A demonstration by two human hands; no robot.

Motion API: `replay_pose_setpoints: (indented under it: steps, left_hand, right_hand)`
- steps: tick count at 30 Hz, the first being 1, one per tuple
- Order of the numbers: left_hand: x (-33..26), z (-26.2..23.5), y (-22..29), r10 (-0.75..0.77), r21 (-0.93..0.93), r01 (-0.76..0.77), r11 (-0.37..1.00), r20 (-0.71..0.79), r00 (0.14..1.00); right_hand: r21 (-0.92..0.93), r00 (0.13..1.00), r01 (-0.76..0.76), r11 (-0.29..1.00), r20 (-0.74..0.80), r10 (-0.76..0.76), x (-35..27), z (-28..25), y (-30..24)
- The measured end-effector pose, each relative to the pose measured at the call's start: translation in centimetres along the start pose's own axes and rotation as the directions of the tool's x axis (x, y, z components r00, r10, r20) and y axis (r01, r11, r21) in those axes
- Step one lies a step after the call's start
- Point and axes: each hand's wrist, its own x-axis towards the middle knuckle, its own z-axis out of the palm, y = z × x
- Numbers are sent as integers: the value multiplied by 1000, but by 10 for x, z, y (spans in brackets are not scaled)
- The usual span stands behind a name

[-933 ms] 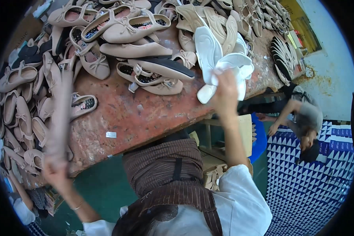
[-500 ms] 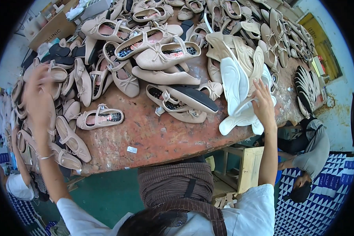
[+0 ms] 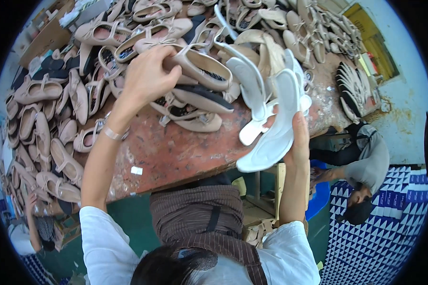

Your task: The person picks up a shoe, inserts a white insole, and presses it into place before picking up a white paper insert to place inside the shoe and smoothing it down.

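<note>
My left hand (image 3: 150, 78) is closed on the toe end of a beige strapped flat shoe (image 3: 202, 66) at the top of the pile's front part. Its opening is turned toward me, and a dark patterned lining shows at the heel. Between the fingers and thumb of my right hand (image 3: 298, 142) is a white shoe insole (image 3: 276, 130), raised at a slant over the table's front edge. Several other white insoles (image 3: 252, 90) lie just behind it, beside tan ones (image 3: 271, 54).
Beige shoes (image 3: 45, 90) cover the back and left of the worn red-brown table (image 3: 190, 154). A row of stacked dark-and-beige pieces (image 3: 347, 88) stands at the right end. A bent-over person (image 3: 366, 175) is beyond it, near a blue tub (image 3: 320, 190). A wooden stand (image 3: 266, 194) is below the edge.
My left hand has swung right from the left-hand pile and taken hold of a shoe. My right hand has lifted a white insole off its stack, toward me. The view has shifted.
</note>
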Motion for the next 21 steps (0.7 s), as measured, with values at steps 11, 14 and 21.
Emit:
replay_pose_setpoints:
  steps: [11,14,21]
  left_hand:
    - [-223,-22,-40,-12,-262,163,951,496,869]
    - [-224,-15,-56,19,-208,74,975,414,910]
    - [-230,-47,-1,-458,-614,782,108,667,587]
  right_hand:
    - [70,786,-578,813,315,532,-42,71,103]
    - [-239,774,-475,847,344,532,-54,88,103]
    - [-570,643,695,438,766,-23,-67,132,103]
